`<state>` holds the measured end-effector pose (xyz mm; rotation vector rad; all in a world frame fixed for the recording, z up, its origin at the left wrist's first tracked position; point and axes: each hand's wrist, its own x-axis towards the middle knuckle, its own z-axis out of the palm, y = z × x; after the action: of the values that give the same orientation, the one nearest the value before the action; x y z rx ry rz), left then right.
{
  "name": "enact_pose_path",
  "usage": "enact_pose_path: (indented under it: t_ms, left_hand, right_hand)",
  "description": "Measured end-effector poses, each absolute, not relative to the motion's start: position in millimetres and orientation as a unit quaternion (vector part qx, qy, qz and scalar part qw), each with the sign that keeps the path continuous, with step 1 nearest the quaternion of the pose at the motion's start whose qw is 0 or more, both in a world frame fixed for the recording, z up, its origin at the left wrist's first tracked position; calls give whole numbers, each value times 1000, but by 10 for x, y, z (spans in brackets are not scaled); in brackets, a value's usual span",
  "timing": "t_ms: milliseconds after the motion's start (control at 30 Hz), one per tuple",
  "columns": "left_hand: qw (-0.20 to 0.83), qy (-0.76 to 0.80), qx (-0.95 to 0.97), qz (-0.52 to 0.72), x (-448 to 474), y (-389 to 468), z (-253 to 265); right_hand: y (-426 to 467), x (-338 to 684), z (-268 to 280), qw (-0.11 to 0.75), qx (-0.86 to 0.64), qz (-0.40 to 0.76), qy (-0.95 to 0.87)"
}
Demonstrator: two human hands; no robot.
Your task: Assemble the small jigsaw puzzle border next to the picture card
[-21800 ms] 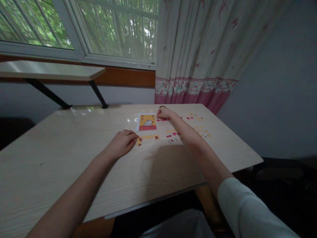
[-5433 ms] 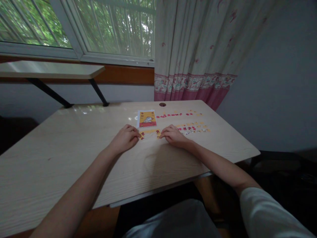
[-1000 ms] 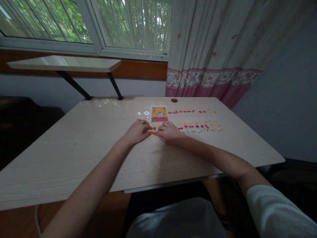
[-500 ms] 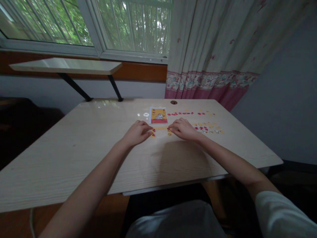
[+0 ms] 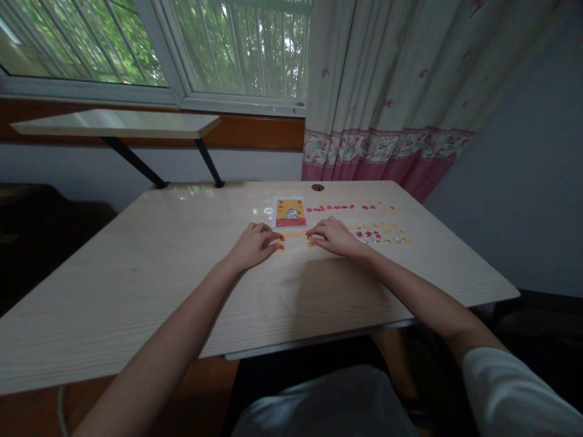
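Jigsaw puzzle pieces joined as a partial frame lie flat on the table, with a yellow top strip (image 5: 295,234). At its left end my left hand (image 5: 254,246) is closed, thumb and index finger on red-and-yellow puzzle pieces (image 5: 281,247). My right hand (image 5: 334,238) is closed too, its thumb and fingertips on yellow puzzle pieces (image 5: 310,244) at the right end. The fingertips partly hide those pieces. Just behind the strip lies a picture card (image 5: 290,212) with a white cartoon animal on yellow and red.
Loose red pieces (image 5: 368,234), with yellow and white ones, lie right of my right hand. Farther back runs a row of red pieces (image 5: 330,208). A raised shelf (image 5: 122,123) stands on the table's (image 5: 182,243) back left. A curtain (image 5: 378,145) hangs behind.
The view has shifted slightly. Both hands stay at the two ends of the strip; the right thumb and fingers cover a little more of the right-hand pieces.
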<state>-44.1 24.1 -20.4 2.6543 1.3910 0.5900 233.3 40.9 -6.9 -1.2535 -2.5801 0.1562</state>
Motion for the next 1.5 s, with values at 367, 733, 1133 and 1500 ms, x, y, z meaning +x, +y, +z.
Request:
enact_pose_path:
  t_ms: [367, 733, 1133, 1500]
  left_hand:
    - [24, 448, 868, 215, -452, 285, -287]
    - [18, 457, 864, 212, -436, 281, -282]
    - [17, 451, 866, 217, -434, 278, -264]
    - [-27, 483, 841, 243, -525, 265, -175]
  right_hand:
    - [413, 2333, -89, 135, -436, 55, -888]
    - [419, 2331, -100, 125, -438, 45, -889]
    - [406, 2319, -111, 141, -434, 48, -888]
    - [1357, 3386, 182, 214, -667, 88, -708]
